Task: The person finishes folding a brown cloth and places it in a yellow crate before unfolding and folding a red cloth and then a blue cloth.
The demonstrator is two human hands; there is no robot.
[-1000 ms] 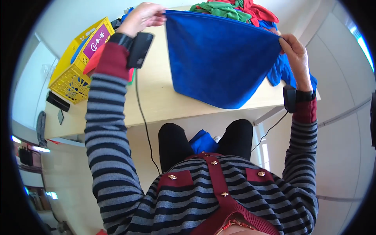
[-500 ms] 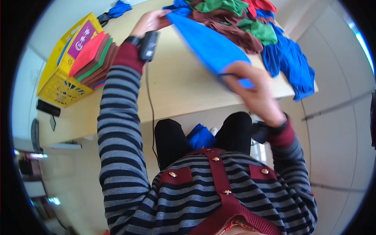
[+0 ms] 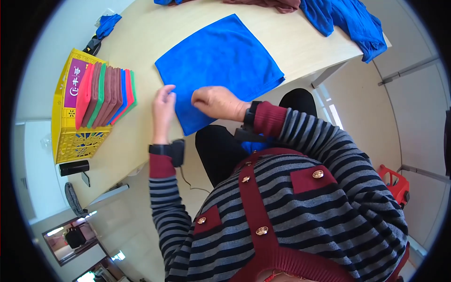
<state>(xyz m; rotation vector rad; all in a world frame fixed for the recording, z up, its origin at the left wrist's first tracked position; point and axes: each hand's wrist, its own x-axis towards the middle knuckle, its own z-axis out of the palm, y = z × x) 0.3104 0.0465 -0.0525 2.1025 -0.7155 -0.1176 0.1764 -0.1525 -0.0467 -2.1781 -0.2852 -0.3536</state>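
A blue cloth lies spread nearly flat on the table in front of me, its near corner at the table's front edge. Beside its left edge is my left hand, fingers loosely bent and apart, holding nothing that I can see. My right hand rests over the near part of the cloth with its fingers curled closed. Its fingertips are turned away, so whether they pinch any fabric is hidden.
A yellow plastic basket stands at the left, with a row of folded red, brown, green and blue cloths against it. A black cylinder is nearby. Loose blue cloths and brown cloth lie along the far side of the table.
The blue cloth, held up between both hands before, now lies on the table. Both hands have come down and closer together, and the view has shifted.
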